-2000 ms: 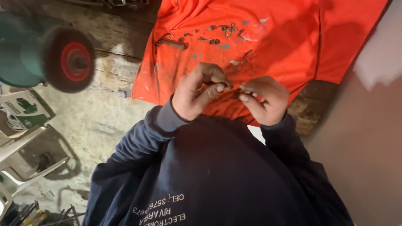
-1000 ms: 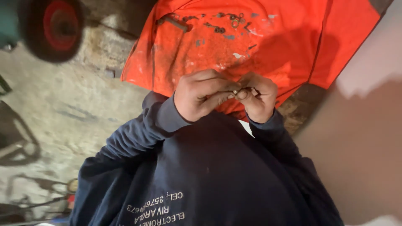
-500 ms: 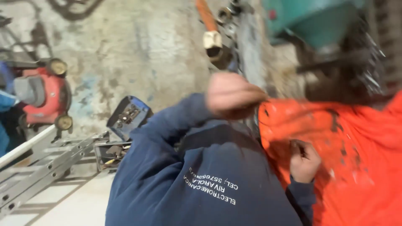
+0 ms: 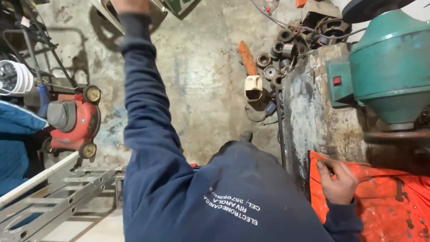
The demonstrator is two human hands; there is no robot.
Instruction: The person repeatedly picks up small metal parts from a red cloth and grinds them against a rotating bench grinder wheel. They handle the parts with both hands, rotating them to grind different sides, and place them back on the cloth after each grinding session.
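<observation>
My left arm, in a navy sleeve, stretches up and away to the top edge of the view. Only the wrist and heel of my left hand (image 4: 130, 5) show there; its fingers are cut off. My right hand (image 4: 337, 183) rests on the near edge of an orange cloth (image 4: 385, 210) spread on a worn concrete bench (image 4: 313, 112). Its fingers are curled, and a small dark part seems pinched between thumb and fingers. Small metal bits lie scattered on the cloth at the far right.
A green bench machine (image 4: 389, 67) stands on the bench, right of the cloth. On the floor lie motor parts and rings (image 4: 277, 58), an orange-handled tool (image 4: 250, 71), a red lawnmower (image 4: 74, 121) and an aluminium ladder (image 4: 58, 201). Blue quilted fabric (image 4: 13, 134) is at the left.
My hands have separated: the left arm swung up and out of view, while the right stayed low on the orange cloth. My head turned, bringing the floor and the green machine into view.
</observation>
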